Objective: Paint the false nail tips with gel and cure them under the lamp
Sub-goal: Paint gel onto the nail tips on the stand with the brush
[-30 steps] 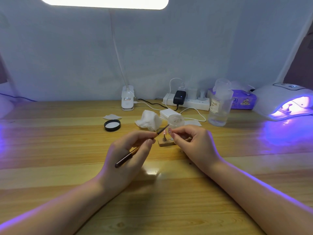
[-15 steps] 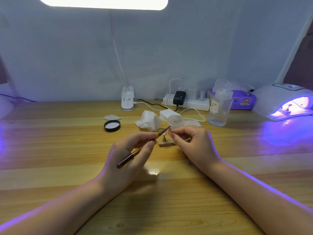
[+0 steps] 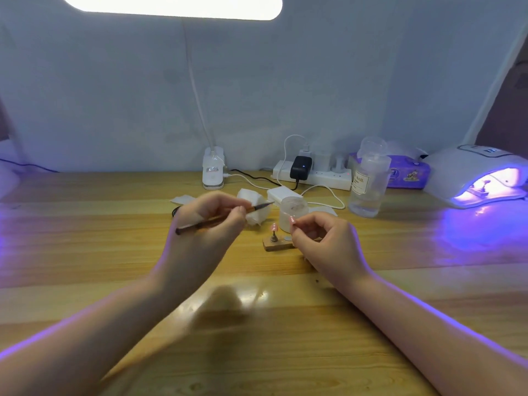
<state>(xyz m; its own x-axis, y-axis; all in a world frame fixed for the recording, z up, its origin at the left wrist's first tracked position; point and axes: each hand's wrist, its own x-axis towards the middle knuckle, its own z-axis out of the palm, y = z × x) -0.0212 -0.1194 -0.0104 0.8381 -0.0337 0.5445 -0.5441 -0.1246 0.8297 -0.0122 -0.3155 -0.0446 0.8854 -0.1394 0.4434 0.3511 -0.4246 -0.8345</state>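
Note:
My left hand (image 3: 208,227) grips a thin dark brush (image 3: 257,207), bristles pointing right and raised above the table. My right hand (image 3: 325,244) pinches a small pink nail tip (image 3: 291,220) between thumb and forefinger; whatever it is mounted on is hidden in the fingers. A second pink nail tip (image 3: 274,226) stands on a little metal stem in a wooden block (image 3: 278,246) between my hands. Just behind the block is a small frosted gel jar (image 3: 293,211). The white curing lamp (image 3: 474,172) glows violet at the far right with a holder inside it.
Crumpled tissue (image 3: 257,215) lies behind my left hand. A clear liquid bottle (image 3: 368,184), a purple wipes pack (image 3: 408,172), a power strip (image 3: 314,175) with cables and the desk light's base (image 3: 213,172) line the back of the wooden table (image 3: 85,238).
My left hand has lifted the brush up and to the left, away from the nail tips. The two hands have drawn apart, uncovering the block and its standing tip.

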